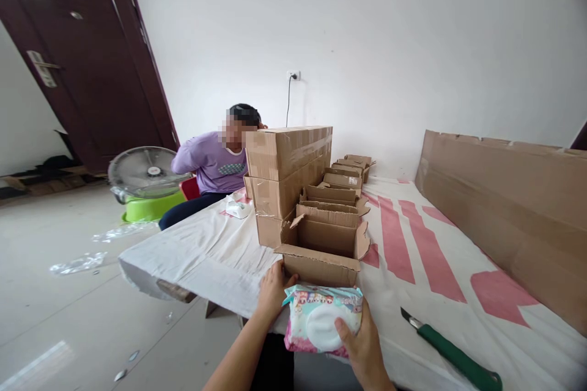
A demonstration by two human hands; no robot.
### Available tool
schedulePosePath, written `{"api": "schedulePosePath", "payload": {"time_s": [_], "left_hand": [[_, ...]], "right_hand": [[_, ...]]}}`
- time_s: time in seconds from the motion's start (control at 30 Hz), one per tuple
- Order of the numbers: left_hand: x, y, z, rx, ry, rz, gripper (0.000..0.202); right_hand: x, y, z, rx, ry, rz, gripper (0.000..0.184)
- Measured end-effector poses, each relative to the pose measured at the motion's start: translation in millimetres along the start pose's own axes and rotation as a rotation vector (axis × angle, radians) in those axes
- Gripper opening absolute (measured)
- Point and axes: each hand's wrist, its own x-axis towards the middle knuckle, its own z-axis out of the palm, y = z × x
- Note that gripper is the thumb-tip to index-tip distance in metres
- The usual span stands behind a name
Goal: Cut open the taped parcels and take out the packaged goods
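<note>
My right hand (364,339) grips a pack of wet wipes (316,324) by its right side, thumb across the white lid. The pack is pastel with a pink lower edge, and it is held in front of the nearest open cardboard box (321,266). At that box's front left corner is my left hand (273,290), fingers along its side and thumb at its front; part of the hand is behind the pack. The box stands with its flaps up, and the visible part of its inside shows bare cardboard.
More open boxes (337,195) run back in a row. Left of them, long taped cartons (300,156) are stacked. A green utility knife (452,348) lies at right with its blade out. A large cardboard sheet (504,208) stands beyond. Another person (213,162) sits across the table.
</note>
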Motion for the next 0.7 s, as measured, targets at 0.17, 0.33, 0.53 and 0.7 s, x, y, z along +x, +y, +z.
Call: {"api": "schedulePosePath", "payload": {"time_s": [0.17, 0.33, 0.53, 0.7], "left_hand": [[0, 1, -1.3, -0.043, 0.017, -0.002, 0.032], [-2, 2, -1.8, -0.125, 0.047, -0.008, 0.034], [-1, 5, -4.7, -0.249, 0.125, -0.045, 0.027], [-19, 15, -17.5, -0.323, 0.236, -0.091, 0.031]], "right_hand": [[0, 0, -1, 0.007, 0.008, -0.007, 0.074], [0, -3, -2, 0.011, -0.02, -0.008, 0.073], [2, -8, -2, 0.004, -0.005, -0.013, 0.071], [5, -12, -2, 0.062, 0.008, -0.039, 0.067]]}}
